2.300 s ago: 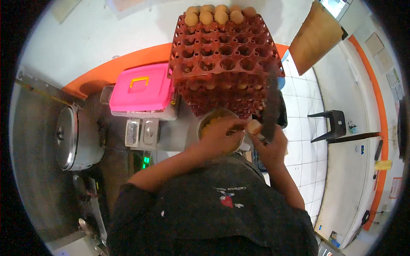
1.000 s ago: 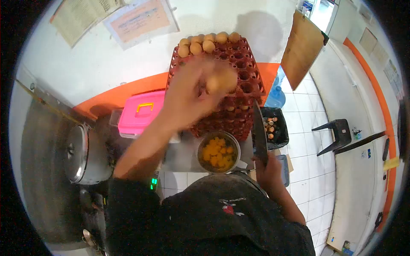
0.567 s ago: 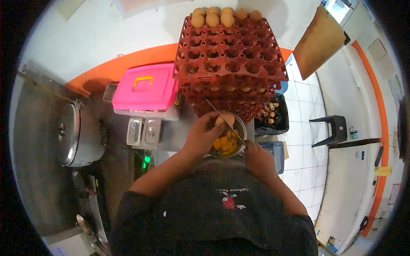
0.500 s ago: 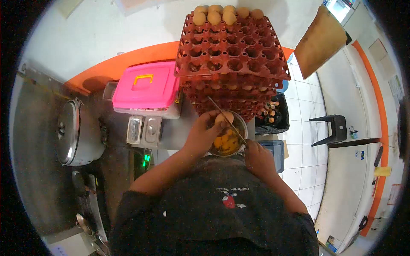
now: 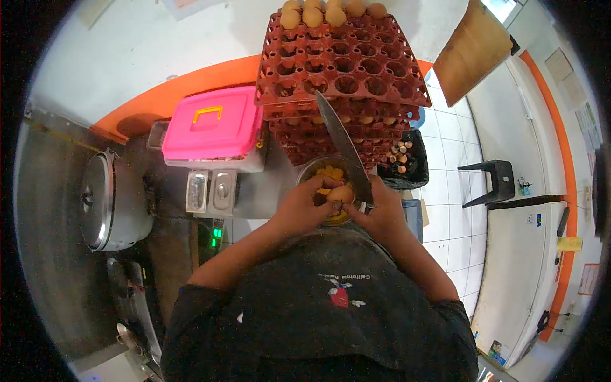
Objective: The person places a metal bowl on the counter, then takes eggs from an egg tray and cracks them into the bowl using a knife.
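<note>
Over a round container (image 5: pixel 304 175) of yolks, my left hand (image 5: pixel 305 207) grips a brown egg (image 5: pixel 340 194) with its fingertips. My right hand (image 5: pixel 385 213) is closed on a large knife (image 5: pixel 344 143), its blade pointing up and to the left, in front of the egg trays. The thumb of my right hand is close to the egg; whether it touches the shell is hard to tell. Behind the container rises a stack of red egg trays (image 5: pixel 344 83), with several brown eggs (image 5: pixel 312 17) in the back rows of the top one.
A pink-lidded box (image 5: pixel 213 127) and two small metal containers (image 5: pixel 223 191) stand left of the trays. Further left is a large lidded pot (image 5: pixel 124 204). A black-lined bin (image 5: pixel 417 169) with eggshells is at the right, near a black stool (image 5: pixel 499 181).
The knife has swung from lying across the egg to pointing up beside it. My right hand has come up closer to the egg, which remains in my left hand.
</note>
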The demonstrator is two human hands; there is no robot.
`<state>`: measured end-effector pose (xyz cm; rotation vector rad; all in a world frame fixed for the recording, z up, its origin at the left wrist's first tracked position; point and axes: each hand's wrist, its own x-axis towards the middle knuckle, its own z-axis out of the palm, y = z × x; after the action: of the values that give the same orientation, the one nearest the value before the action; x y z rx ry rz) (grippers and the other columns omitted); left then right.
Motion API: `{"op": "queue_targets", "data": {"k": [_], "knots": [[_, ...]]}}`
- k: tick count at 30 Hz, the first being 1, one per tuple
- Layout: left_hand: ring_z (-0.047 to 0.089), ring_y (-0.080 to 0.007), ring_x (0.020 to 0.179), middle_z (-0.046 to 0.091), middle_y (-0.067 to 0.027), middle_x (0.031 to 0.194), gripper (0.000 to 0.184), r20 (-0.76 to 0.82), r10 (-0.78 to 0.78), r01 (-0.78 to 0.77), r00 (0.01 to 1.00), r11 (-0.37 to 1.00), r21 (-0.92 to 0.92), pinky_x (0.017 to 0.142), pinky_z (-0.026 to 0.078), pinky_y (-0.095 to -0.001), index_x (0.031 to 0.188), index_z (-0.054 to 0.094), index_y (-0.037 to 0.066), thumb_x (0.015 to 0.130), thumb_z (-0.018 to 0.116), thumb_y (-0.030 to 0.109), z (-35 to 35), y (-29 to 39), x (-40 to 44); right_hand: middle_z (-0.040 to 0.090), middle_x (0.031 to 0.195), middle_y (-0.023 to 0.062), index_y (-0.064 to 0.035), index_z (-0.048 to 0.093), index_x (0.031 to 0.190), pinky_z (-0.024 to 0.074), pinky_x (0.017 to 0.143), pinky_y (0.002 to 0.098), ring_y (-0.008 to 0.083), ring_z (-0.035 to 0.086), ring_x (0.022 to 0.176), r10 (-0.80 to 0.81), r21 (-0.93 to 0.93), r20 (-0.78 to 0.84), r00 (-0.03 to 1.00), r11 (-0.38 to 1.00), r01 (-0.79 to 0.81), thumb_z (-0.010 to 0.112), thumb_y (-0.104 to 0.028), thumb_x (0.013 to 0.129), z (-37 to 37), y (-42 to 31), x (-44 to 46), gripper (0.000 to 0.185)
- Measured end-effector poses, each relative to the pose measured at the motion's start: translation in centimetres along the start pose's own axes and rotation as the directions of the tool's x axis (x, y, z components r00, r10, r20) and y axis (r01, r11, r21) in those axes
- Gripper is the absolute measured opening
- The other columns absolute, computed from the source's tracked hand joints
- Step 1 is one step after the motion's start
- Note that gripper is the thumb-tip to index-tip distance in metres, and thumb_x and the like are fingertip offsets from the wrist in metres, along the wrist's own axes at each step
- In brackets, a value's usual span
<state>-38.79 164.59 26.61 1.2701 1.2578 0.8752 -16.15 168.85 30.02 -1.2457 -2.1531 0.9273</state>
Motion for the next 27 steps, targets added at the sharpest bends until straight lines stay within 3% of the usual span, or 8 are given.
{"op": "queue_targets", "data": {"k": [2, 5, 8, 11, 17, 21, 23, 27], "knots": [[0.074, -0.0241, 0.106, 0.074, -0.0147, 0.121, 0.046, -0.032, 0.021, -0.02, 0.999, 1.0, 0.022, 0.095, 0.058, -0.0381, 0.131, 0.066, 0.002, 0.09, 0.08, 0.018, 0.4, -0.5, 0.2, 0.075, 0.112, 0.0228, 0.0017, 0.058, 0.131, 0.059, 0.09, 0.0435, 0.0369, 0.076, 0.105, 0.017, 0.019, 0.005, 1.0, 1.0, -0.017, 0.087, -0.021, 0.082, 0.0, -0.1, 0.0, 0.061], [0.075, -0.0278, 0.1, 0.075, -0.0165, 0.116, 0.049, -0.1, 0.08, -0.049, 0.992, 0.96, 0.275, 0.09, 0.06, -0.0398, 0.128, 0.069, 0.001, 0.085, 0.083, 0.021, 0.3, 1.9, -0.5, 0.075, 0.11, 0.0228, 0.0001, 0.057, 0.132, 0.0595, 0.087, 0.0444, 0.0392, 0.075, 0.105, 0.008, 0.067, -0.013, 1.0, 0.998, -0.007, 0.085, -0.019, 0.081, 0.7, 0.1, 0.3, 0.061], [0.076, -0.0329, 0.093, 0.075, -0.0199, 0.111, 0.048, -0.115, 0.163, -0.115, 0.98, 0.932, 0.344, 0.085, 0.06, -0.0404, 0.125, 0.073, 0.002, 0.082, 0.082, 0.022, 0.3, 1.7, -0.1, 0.074, 0.108, 0.0237, -0.0019, 0.056, 0.133, 0.0594, 0.085, 0.047, 0.0433, 0.074, 0.103, 0.028, 0.062, -0.02, 0.999, 0.998, -0.027, 0.083, -0.018, 0.08, 1.6, 0.5, 0.5, 0.061], [0.075, -0.036, 0.098, 0.075, -0.0228, 0.11, 0.047, -0.147, 0.041, 0.012, 0.988, 0.941, 0.339, 0.088, 0.06, -0.042, 0.123, 0.075, 0.002, 0.081, 0.079, 0.02, 0.4, 3.0, 0.0, 0.073, 0.107, 0.0248, -0.0028, 0.056, 0.133, 0.0585, 0.084, 0.0503, 0.0464, 0.072, 0.1, 0.067, -0.004, -0.028, 0.997, 0.998, -0.067, 0.08, -0.017, 0.08, 1.7, 0.3, 0.9, 0.061], [0.073, -0.0385, 0.107, 0.072, -0.0243, 0.122, 0.048, -0.1, 0.37, -0.255, 0.924, 0.789, 0.559, 0.098, 0.058, -0.047, 0.126, 0.073, 0.002, 0.079, 0.075, 0.015, -0.6, 0.7, 0.9, 0.073, 0.107, 0.0239, -0.0034, 0.057, 0.133, 0.0573, 0.086, 0.0522, 0.0472, 0.07, 0.101, -0.134, -0.152, -0.127, 0.983, 0.982, 0.114, 0.08, -0.018, 0.078, 2.2, 2.1, 1.4, 0.061], [0.072, -0.038, 0.11, 0.071, -0.0231, 0.125, 0.045, -0.165, 0.265, -0.157, 0.95, 0.862, 0.481, 0.098, 0.058, -0.0467, 0.127, 0.069, 0.001, 0.085, 0.076, 0.018, -0.7, 1.7, 0.8, 0.073, 0.107, 0.0221, -0.002, 0.058, 0.132, 0.0571, 0.087, 0.05, 0.045, 0.071, 0.102, -0.114, -0.098, -0.102, 0.988, 0.99, 0.104, 0.083, -0.022, 0.08, 2.1, 2.3, 1.3, 0.062], [0.071, -0.0376, 0.113, 0.072, -0.0223, 0.123, 0.042, -0.232, 0.187, -0.085, 0.955, 0.917, 0.389, 0.098, 0.058, -0.0462, 0.126, 0.067, 0.0, 0.089, 0.076, 0.019, -0.3, 2.0, 0.9, 0.074, 0.107, 0.0203, -0.0012, 0.059, 0.129, 0.0572, 0.087, 0.0482, 0.0419, 0.072, 0.1, -0.019, -0.028, -0.12, 0.993, 0.999, 0.016, 0.085, -0.023, 0.08, 1.5, 1.2, 1.1, 0.06], [0.068, -0.0368, 0.119, 0.07, -0.0218, 0.127, 0.038, -0.116, 0.116, -0.078, 0.986, 0.953, 0.292, 0.103, 0.055, -0.0448, 0.127, 0.066, 0.001, 0.094, 0.074, 0.021, 0.6, 4.3, 1.0, 0.074, 0.104, 0.0164, -0.0013, 0.063, 0.119, 0.0572, 0.084, 0.0433, 0.0341, 0.074, 0.096, 0.098, 0.095, -0.206, 0.974, 0.992, -0.08, 0.089, -0.026, 0.081, -1.0, -1.3, -0.3, 0.052]]}}
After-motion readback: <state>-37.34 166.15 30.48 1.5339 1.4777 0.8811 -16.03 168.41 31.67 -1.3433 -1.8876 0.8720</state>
